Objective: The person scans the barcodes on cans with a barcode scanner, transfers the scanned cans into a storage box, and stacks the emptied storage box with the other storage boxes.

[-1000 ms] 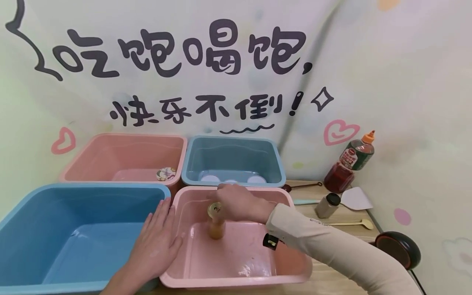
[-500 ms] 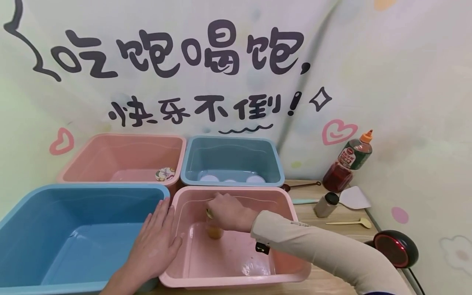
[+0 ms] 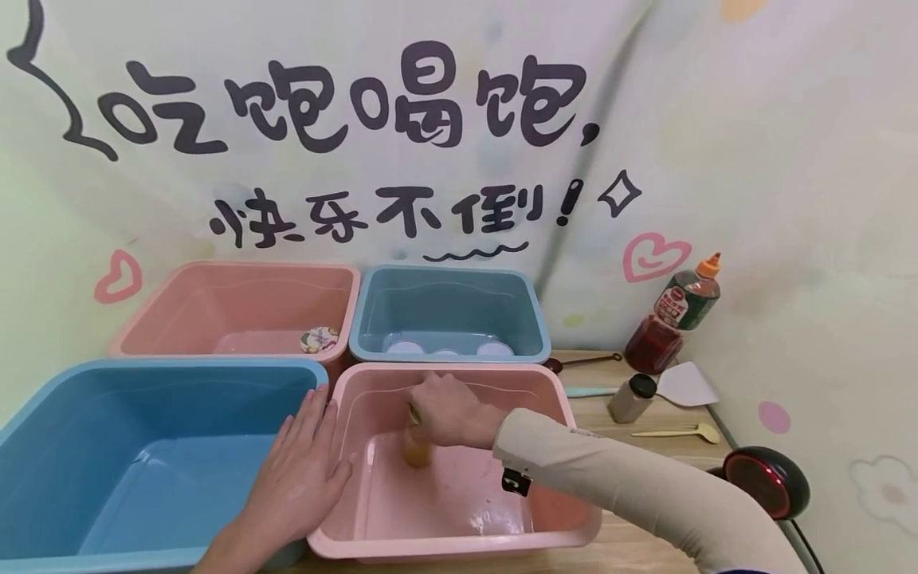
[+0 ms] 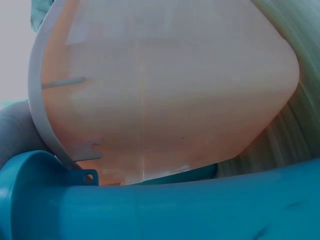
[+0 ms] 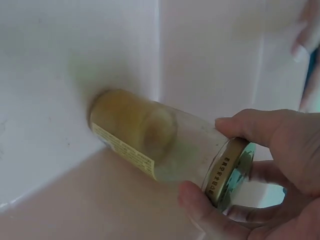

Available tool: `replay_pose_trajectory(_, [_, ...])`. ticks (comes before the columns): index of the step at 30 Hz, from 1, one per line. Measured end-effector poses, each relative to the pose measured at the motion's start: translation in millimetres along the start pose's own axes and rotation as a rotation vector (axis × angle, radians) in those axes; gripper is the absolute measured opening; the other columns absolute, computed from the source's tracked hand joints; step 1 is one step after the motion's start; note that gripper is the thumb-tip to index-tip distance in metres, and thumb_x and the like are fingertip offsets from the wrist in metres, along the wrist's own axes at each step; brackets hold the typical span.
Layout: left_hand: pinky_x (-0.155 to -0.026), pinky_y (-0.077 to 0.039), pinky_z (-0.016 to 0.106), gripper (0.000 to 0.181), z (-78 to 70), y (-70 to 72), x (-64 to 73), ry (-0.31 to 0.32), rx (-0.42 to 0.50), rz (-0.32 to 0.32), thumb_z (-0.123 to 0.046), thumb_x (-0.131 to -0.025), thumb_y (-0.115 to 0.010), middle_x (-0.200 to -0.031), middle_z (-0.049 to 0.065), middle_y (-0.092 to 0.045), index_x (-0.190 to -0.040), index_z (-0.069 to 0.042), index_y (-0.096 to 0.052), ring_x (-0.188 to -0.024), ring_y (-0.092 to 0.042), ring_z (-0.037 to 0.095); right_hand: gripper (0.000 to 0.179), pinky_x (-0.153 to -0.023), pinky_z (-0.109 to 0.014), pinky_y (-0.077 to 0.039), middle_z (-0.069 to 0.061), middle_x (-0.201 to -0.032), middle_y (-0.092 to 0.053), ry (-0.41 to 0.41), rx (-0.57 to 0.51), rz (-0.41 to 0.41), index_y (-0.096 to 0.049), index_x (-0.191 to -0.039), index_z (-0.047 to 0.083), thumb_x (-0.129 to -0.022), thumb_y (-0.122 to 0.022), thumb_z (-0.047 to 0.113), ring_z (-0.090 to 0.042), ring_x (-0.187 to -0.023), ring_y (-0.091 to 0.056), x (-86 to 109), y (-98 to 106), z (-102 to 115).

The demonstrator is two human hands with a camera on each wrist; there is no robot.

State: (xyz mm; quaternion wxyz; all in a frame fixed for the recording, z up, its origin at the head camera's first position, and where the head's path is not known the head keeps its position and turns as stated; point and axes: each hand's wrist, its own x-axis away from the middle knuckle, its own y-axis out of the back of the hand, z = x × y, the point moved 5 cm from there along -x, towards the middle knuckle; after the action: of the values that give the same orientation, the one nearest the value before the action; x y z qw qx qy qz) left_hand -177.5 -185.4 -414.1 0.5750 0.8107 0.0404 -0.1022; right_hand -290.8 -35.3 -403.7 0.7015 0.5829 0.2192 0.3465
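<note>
A clear glass jar (image 5: 150,135) with a gold lid (image 5: 227,172), a pale label and amber contents low inside stands on the floor of the front pink basin (image 3: 459,549). My right hand (image 3: 452,410) grips the jar at its lid, thumb and fingers spread around the rim. In the head view that hand hides most of the lid, while the jar's amber base shows below it. My left hand (image 3: 297,470) lies with straight fingers across the adjoining rims of the front pink basin and the large blue basin (image 3: 165,364).
Behind stand another pink basin (image 3: 251,265) holding a round patterned item (image 3: 319,340), and a smaller blue basin (image 3: 448,271) with several white round things. To the right are a sauce bottle (image 3: 672,312), a black-capped jar (image 3: 633,399), a white spatula (image 3: 687,384) and a round black device (image 3: 766,482).
My right hand has moved down and left over the jar's lid, which it now mostly covers. The jar stands in about the same spot, and my left hand keeps its place.
</note>
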Motion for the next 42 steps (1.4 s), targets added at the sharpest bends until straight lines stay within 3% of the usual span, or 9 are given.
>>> replay_pose_trajectory(3, [-0.115,-0.028,0.067,0.074,-0.4,0.8,-0.6,0.009,0.003,0.012,-0.028,-0.089,-0.068,-0.162,0.027,-0.024,-0.146,0.010,-0.040,-0.149,-0.023,0.048,0.024,-0.053,-0.022,-0.041,0.004,-0.060,-0.049,0.022,-0.021,-0.025,-0.057,-0.071,0.017,-0.086,-0.076,0.021,-0.010,-0.062,-0.051,9.4,19.1,-0.9])
replay_pose_trajectory(8, [-0.115,-0.027,0.068,0.076,0.3,-0.4,-1.3,0.021,0.007,0.028,-0.028,-0.088,-0.069,-0.162,0.027,-0.023,-0.147,0.011,-0.040,-0.149,-0.022,0.048,0.015,-0.061,-0.023,-0.046,0.003,-0.078,-0.060,0.015,-0.048,-0.101,-0.070,-0.089,0.015,-0.082,-0.081,0.021,-0.012,-0.080,-0.053,34.8,62.5,-4.4])
replay_pose_trajectory(10, [-0.115,-0.027,0.068,0.076,0.2,-0.8,-1.2,0.023,0.006,0.033,-0.028,-0.089,-0.069,-0.162,0.027,-0.022,-0.147,0.011,-0.039,-0.149,-0.021,0.048,0.023,-0.062,-0.024,-0.047,0.003,-0.085,-0.063,0.007,-0.072,-0.134,-0.071,-0.099,0.015,-0.080,-0.082,0.020,-0.013,-0.082,-0.055,48.4,79.4,-7.3])
replay_pose_trajectory(15, [-0.114,-0.029,0.067,0.074,-0.2,-2.2,-0.2,0.022,0.003,0.033,-0.028,-0.089,-0.068,-0.161,0.028,-0.024,-0.146,0.011,-0.040,-0.149,-0.023,0.048,0.030,-0.062,-0.023,-0.049,-0.002,-0.092,-0.065,0.006,-0.114,-0.222,-0.074,-0.104,0.014,-0.077,-0.084,0.015,-0.015,-0.083,-0.057,85.1,114.1,-21.9])
replay_pose_trajectory(22, [-0.113,-0.030,0.067,0.073,-0.4,-1.8,0.9,0.008,0.010,0.004,-0.025,-0.089,-0.070,-0.161,0.028,-0.026,-0.144,0.012,-0.042,-0.148,-0.024,0.048,0.032,-0.065,-0.027,-0.050,-0.002,-0.099,-0.067,-0.060,-0.119,-0.313,-0.074,-0.107,0.014,-0.077,-0.082,0.010,-0.013,-0.079,-0.059,133.5,141.9,-57.4])
replay_pose_trajectory(29, [-0.113,-0.029,0.067,0.074,0.2,-3.8,0.5,0.018,0.016,0.019,-0.027,-0.090,-0.069,-0.161,0.028,-0.024,-0.145,0.012,-0.040,-0.148,-0.022,0.049,0.037,-0.063,-0.026,-0.051,-0.006,-0.102,-0.067,-0.135,-0.145,-0.460,-0.073,-0.106,0.012,-0.072,-0.088,0.006,-0.016,-0.080,-0.059,187.5,155.6,-91.0])
replay_pose_trajectory(34, [-0.114,-0.028,0.068,0.076,0.4,-3.1,0.4,0.034,0.028,0.040,-0.028,-0.090,-0.069,-0.162,0.028,-0.021,-0.147,0.011,-0.039,-0.149,-0.021,0.049,0.039,-0.062,-0.025,-0.052,-0.007,-0.101,-0.065,-0.199,-0.137,-0.498,-0.072,-0.106,0.009,-0.071,-0.088,0.005,-0.020,-0.083,-0.063,219.8,151.0,-120.1])
replay_pose_trajectory(42, [-0.114,-0.026,0.069,0.077,-0.9,-3.3,-2.3,0.046,0.036,0.056,-0.029,-0.089,-0.069,-0.162,0.028,-0.020,-0.147,0.012,-0.038,-0.148,-0.021,0.050,0.039,-0.058,-0.021,-0.050,-0.016,-0.109,-0.067,-0.392,-0.111,-0.512,-0.072,-0.107,0.009,-0.072,-0.089,0.011,0.001,-0.080,-0.061,275.1,136.0,-170.7])
